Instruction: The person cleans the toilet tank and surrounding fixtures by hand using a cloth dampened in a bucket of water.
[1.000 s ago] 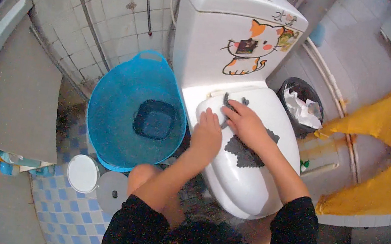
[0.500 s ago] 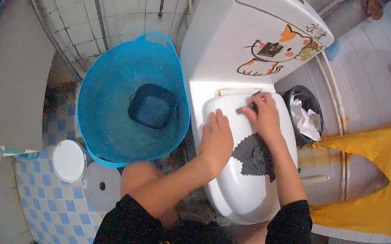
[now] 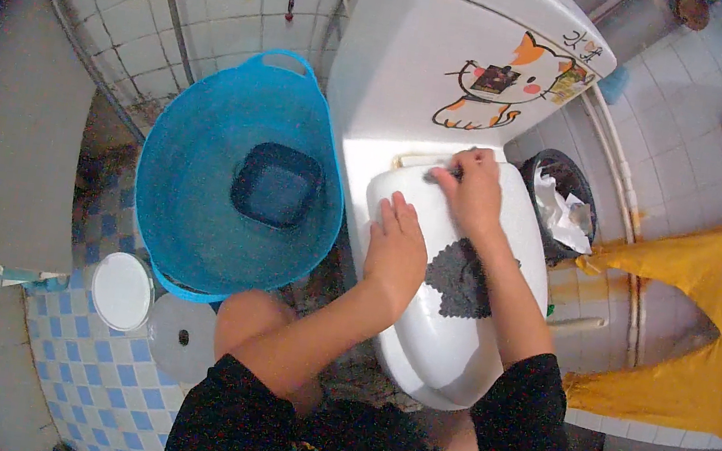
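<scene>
The person's left hand (image 3: 399, 249) lies spread on the glossy white, rounded plastic-looking toilet lid (image 3: 441, 347), palm down, fingers nearly straight. Near the lid's hinge end, the right hand (image 3: 476, 196) is curled with thumb and fingers pinching a small, soft-looking dark grey scrap (image 3: 455, 174), most of it hidden beneath them. Nearer the person, partly behind the right forearm, a matt dark grey cloth-like piece with zigzag edges (image 3: 464, 282) lies flat on the lid. Behind rises the smooth white ceramic tank (image 3: 393, 64), bearing an orange-and-white cat sticker (image 3: 474, 112) outlined in black. To the left stands a wide, rounded bright blue plastic tub (image 3: 195, 156) with a looped handle opening, a dark, square basin with rounded corners (image 3: 278, 191) inside it. Below the tub are a flat white disc (image 3: 122, 291) and a dull grey one with a dark oval mark (image 3: 181, 338), near the blue-and-white checked tile floor (image 3: 96, 373). On the right, crumpled white paper (image 3: 562, 208) fills a round black bin (image 3: 575, 248), near a creased mustard-yellow cloth (image 3: 679, 390) draped in folds
</scene>
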Tool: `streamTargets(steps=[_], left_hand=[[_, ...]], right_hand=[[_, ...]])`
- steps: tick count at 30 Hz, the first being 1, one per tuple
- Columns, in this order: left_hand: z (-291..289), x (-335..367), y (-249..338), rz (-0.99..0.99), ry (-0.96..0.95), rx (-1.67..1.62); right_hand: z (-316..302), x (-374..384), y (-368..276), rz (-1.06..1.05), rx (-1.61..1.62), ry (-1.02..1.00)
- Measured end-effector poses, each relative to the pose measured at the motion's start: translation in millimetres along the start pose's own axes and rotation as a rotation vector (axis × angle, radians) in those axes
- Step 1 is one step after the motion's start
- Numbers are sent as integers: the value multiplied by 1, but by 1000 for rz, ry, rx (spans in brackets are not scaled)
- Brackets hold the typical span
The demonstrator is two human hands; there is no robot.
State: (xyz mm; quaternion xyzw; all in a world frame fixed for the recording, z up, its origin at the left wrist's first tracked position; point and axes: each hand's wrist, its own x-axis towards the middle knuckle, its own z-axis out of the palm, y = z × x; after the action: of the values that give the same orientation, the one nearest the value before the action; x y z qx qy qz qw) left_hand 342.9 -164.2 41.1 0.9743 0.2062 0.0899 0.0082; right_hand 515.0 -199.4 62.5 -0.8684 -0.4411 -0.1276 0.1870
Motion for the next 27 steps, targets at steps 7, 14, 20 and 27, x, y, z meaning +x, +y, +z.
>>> streamTargets(steps=[7, 14, 20, 27], left_hand=[[-1, 3, 4, -8, -15, -39], [3, 0, 0, -35, 35, -57], [6, -1, 3, -70, 39, -1], [7, -2, 19, -84, 45, -63]], right_hand=[[-7, 14, 12, 76, -30, -21], [-8, 15, 2, 37, 38, -69], [3, 0, -26, -76, 86, -73], [-1, 8, 15, 102, -85, 2]])
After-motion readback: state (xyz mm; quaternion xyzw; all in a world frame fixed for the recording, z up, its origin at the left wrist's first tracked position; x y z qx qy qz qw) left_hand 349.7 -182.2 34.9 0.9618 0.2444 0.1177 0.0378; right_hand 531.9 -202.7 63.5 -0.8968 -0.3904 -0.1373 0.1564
